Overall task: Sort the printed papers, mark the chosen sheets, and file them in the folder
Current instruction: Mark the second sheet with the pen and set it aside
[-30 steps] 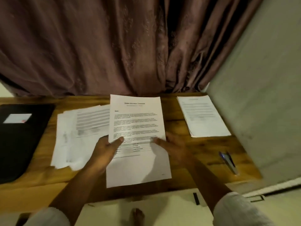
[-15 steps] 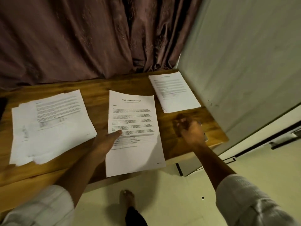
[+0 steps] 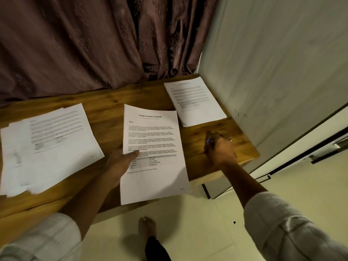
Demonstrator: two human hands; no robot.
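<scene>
Right grip (image 3: pixel 219 149) has left the white printed transcript sheet (image 3: pixel 152 140) and now closes round the dark metallic pen (image 3: pixel 211 141) on the brown wooden counter (image 3: pixel 109 113). Left grip (image 3: pixel 120 162) pinches that sheet's edge at counter centre. Sorting appears partly done; marking and filing outstanding; folder unseen.

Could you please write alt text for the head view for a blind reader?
A person's left hand holds a transcript sheet on a wooden desk, thumb on top, while the right hand grips a pen. A loose paper pile lies left, a neat stack far right.
</scene>
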